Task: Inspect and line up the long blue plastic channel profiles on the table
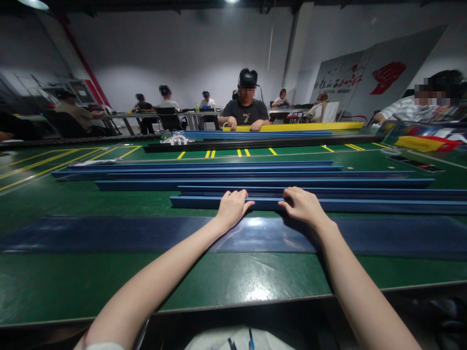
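Observation:
A long blue channel strip (365, 205) lies across the green table, its two raised edges running left to right. My left hand (233, 208) grips it left of centre, fingers over the near wall and thumb on the front face. To the right, my right hand (302, 204) closes on the same strip in a like way, thumb pointing inward. The fingertips of both hands are partly hidden behind the near wall. Nearer to me, a flat clear bluish plastic sheet (127, 236) stretches across the table beneath my forearms.
Beyond the strip lie more blue channel strips (255, 183). A black strip (277, 143), a clear plastic bundle (178, 139) and a phone (416, 163) are farther off. Across the table (204, 282), a person (248, 109) holds a yellow strip (306, 127). Others sit behind.

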The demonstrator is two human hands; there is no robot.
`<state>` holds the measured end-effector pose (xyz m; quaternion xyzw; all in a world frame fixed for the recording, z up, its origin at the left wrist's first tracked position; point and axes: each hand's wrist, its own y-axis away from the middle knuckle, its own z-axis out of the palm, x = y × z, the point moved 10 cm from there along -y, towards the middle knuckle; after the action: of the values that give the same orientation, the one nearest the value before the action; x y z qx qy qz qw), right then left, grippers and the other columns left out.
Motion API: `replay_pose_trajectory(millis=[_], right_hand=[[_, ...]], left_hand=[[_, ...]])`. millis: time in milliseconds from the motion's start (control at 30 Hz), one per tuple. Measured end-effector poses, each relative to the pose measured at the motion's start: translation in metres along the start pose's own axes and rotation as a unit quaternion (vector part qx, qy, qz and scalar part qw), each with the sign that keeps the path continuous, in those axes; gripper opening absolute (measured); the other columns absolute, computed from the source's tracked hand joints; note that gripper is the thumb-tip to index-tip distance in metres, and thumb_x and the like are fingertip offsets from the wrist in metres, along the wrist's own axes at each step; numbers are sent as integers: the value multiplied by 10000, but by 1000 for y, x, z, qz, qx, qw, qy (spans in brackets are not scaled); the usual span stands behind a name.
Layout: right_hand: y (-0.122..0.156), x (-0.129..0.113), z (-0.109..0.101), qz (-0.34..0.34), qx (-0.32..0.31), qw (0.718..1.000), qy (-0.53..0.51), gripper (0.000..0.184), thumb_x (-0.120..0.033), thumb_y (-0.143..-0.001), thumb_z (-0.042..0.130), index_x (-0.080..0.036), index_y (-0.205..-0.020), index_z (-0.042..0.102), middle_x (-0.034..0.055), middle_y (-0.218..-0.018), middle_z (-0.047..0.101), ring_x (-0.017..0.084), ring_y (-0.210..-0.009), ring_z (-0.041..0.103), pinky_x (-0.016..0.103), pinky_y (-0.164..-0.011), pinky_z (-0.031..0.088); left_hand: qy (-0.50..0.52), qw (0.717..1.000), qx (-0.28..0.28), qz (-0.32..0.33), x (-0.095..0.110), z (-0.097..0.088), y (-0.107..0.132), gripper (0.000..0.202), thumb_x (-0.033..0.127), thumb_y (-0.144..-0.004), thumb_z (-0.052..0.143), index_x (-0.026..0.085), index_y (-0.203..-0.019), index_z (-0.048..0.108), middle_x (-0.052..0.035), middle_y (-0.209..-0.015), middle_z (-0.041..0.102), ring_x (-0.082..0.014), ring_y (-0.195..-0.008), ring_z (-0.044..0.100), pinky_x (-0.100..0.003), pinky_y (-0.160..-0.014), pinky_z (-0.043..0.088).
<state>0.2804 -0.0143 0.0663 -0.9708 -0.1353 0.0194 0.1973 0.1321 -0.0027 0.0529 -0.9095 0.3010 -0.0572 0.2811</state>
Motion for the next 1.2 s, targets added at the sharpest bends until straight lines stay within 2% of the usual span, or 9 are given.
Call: replay_pose_trajectory(millis=[267,400,600,833,1200], right_hand=[[0,-1,-1,-5,6,1000,-7,174,-354,-790,504,-190,-745,541,42,-805,599,177,-769,534,259,-611,318],[-2,-15,-2,-31,16,999,-15,215,-394,-814,488,-192,-770,544,56,-828,604,183,-788,530,263,-626,330],[-5,-37,4,-80,16,997,-9,211,-358,-870,437,-184,-816,544,65,-839,598,190,-812,526,269,-669,350],[-6,-34,8,-78,18,997,-16,196,-356,-868,453,-194,-804,543,60,-834,593,189,-816,526,265,-661,352],[-5,-37,4,-85,29,995,-32,173,-341,-861,467,-191,-833,548,59,-852,593,185,-814,527,265,-664,359]], left_hand=[[-7,1000,11,-1,1,-2,0,294,446,-879,437,164,-851,514,-28,-733,620,-169,-716,573,-290,-650,303],[-12,1000,9,4,2,-2,0,294,447,-884,425,168,-844,511,-27,-742,624,-173,-721,567,-296,-653,300],[-24,1000,5,7,4,-1,1,311,448,-896,390,168,-872,523,-37,-774,626,-181,-746,555,-308,-666,303],[-30,999,-6,33,8,1,1,314,407,-922,343,175,-892,552,-51,-893,637,-184,-840,548,-317,-689,303],[-34,999,-8,27,8,1,1,307,397,-920,356,166,-911,559,-61,-942,636,-183,-852,553,-316,-692,323]])
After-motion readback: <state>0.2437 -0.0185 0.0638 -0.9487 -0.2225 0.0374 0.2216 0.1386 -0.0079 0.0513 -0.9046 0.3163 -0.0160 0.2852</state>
